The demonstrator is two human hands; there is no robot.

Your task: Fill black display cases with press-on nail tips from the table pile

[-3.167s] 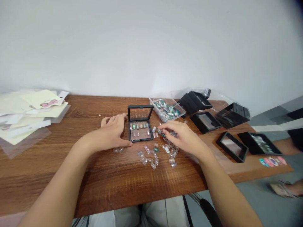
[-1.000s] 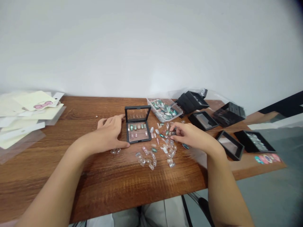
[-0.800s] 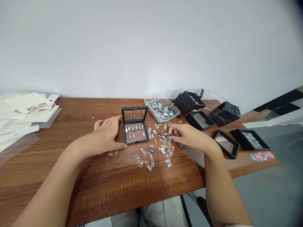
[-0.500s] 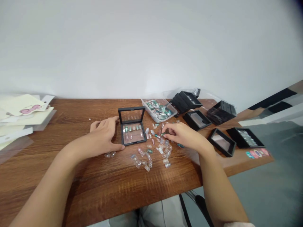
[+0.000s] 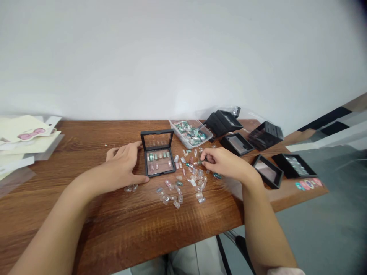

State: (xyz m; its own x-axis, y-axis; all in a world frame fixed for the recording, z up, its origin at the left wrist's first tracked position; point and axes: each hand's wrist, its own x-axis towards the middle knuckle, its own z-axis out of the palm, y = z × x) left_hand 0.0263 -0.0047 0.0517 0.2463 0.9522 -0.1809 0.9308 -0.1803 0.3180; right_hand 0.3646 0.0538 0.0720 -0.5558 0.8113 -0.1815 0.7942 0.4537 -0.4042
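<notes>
Rt. hand [image 5: 220,160] reaches into loose nails [image 5: 193,182] on a wood table [image 5: 114,229], thumb & forefinger bent toward each other; can't tell if the tips meet or are clamped on a nail. Lt. hand [image 5: 123,160], fingers & thumb spread well apart, rests palm down at the lt. side of an open black case [image 5: 163,167], thumb tip at its near lt. corner. Lid [image 5: 156,132] stands up at the back. Inside the case: back row [image 5: 156,156] of five nails, mostly green; front row [image 5: 156,166] of three pink ones, two at lt., one at rt., w/ a gap betw. Loose nails, mostly clear w/ some pink & green, lie rt. of the case & in front of it; a few clear ones [image 5: 134,188] sit by the lt. wrist. Behind, to the rt.: clear tub [image 5: 197,146] of green, pink & clear nails. Beyond the rt. hand: black boxes [image 5: 266,135], some in clear film; one holds clear pcs. [image 5: 296,166], w/ round stickers [image 5: 309,184] just in front. Far lt.: pale cards [image 5: 31,130], piled, one w/ a pink print. Wall [image 5: 172,57] behind; gray pants [image 5: 186,259] below.
</notes>
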